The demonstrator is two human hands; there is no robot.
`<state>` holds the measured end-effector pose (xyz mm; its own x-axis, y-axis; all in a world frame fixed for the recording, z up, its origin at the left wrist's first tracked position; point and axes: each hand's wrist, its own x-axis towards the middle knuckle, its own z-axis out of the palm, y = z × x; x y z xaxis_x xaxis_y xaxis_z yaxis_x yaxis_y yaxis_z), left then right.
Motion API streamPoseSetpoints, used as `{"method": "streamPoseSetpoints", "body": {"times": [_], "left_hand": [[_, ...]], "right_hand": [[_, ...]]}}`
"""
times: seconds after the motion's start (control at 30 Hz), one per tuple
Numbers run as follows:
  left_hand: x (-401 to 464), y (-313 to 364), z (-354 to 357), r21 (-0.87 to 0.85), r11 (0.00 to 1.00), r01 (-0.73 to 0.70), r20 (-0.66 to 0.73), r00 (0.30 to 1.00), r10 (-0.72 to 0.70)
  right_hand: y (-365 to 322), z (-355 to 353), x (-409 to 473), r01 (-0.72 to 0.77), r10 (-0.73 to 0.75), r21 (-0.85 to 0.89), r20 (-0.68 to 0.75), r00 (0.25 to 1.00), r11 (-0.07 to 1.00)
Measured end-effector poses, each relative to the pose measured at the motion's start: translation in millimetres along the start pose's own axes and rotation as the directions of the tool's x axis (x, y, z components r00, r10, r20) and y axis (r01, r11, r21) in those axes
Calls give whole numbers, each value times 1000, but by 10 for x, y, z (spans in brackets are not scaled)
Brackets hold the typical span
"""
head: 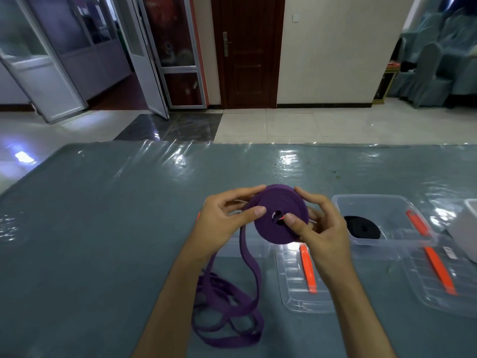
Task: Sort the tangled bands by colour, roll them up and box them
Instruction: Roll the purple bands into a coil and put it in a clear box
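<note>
Rolling the purple band (280, 213) is the step in hand: the coil is held above the surface (103, 228) between both hands, the left hand (222, 223) in a narrow grip on its edge and the right hand (317, 228) pinching near the centre hole. A good roll probably needs even tension on the loose purple tail (227, 311) heaped below, each turn flush. One black roll (362, 227) lies in the clear box (402, 202).

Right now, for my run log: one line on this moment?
step: rolling | purple roll: both hands | loose tail: on table | black roll: boxed
</note>
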<state>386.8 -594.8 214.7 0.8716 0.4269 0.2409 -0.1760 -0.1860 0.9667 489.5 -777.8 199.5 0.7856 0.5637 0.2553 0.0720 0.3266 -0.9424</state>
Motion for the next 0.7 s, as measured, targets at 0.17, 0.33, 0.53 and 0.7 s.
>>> {"method": "streamPoseSetpoints", "body": {"times": [0.17, 0.33, 0.53, 0.7], "left_hand": [[-127, -64, 55, -37, 997, -62, -140, 989, 57], [-228, -94, 8, -125, 992, -19, -6, 1000, 18], [-317, -108, 37, -104, 992, -68, -190, 981, 47], [-308, -126, -16, -74, 997, -10, -62, 998, 6]], "right_hand": [[38, -54, -92, -97, 98, -20, 78, 992, 995], [64, 20, -149, 44, -43, -37, 11, 999, 998], [16, -40, -124, -118, 123, -47, 132, 984, 992], [-64, -38, -129, 16, -9, -67, 99, 995, 998]]}}
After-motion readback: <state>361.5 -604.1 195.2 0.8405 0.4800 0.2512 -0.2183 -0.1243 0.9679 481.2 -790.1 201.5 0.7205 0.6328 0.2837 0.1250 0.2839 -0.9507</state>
